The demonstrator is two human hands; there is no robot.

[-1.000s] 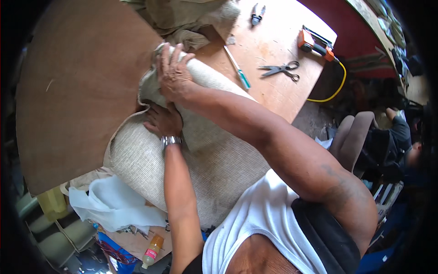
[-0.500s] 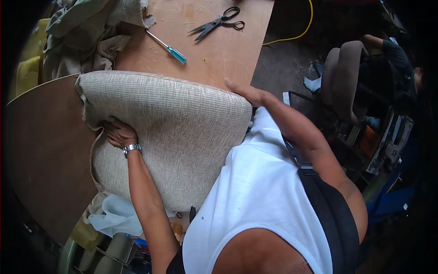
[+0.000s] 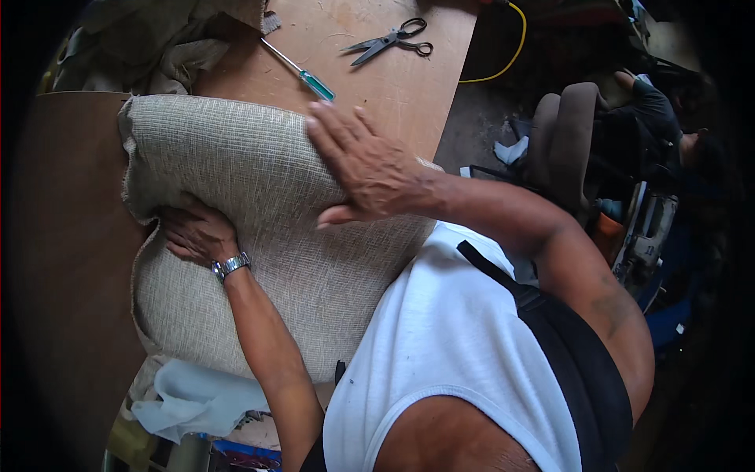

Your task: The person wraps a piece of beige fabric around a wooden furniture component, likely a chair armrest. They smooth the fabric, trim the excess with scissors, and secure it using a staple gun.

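Note:
A cushion-like piece covered in beige woven fabric lies across the table, in front of my body. On its left part, in a dip near the seamed edge, my left hand rests with fingers stretched out; the fingertips partly sink into shadow at the fold. A metal-banded watch circles that wrist. My right hand is over the upper right of the fabric, fingers extended, thumb apart, nothing in it. Whether its palm touches the cloth cannot be seen.
Beyond the cushion, a screwdriver with a green handle and dark scissors lie on the wooden table. A curved brown board stands left. Loose cloth is heaped at far left. At right, a person is near a brown seat.
My right hand has moved left from the cushion's right corner to over its top. My left hand stays at the fold. The view has shifted slightly.

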